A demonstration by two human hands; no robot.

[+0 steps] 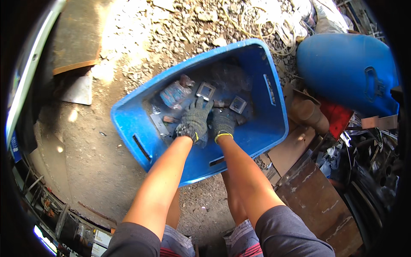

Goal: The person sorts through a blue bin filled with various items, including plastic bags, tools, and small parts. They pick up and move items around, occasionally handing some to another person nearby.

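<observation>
Both my hands, in grey knitted work gloves with yellow cuff edges, reach into a large blue plastic tub (162,170). My left hand (195,119) is open over the tub's floor, its fingers stretched toward a square silver-framed piece (206,91). Close beside it, my right hand (222,121) points down, its fingertips hidden, so any grip cannot be made out. A second square silver-framed piece (237,104) lies just beyond the right hand. Left of them sit a clear plastic bag with blue contents (174,95), a small brownish block (170,119) and a flat grey strip (159,125).
The tub stands on dirt ground with gravel (180,34) behind it. At right lie a blue drum (342,68), a rusty metal sheet (321,205) and mixed scrap. A brown board (77,34) stands at upper left.
</observation>
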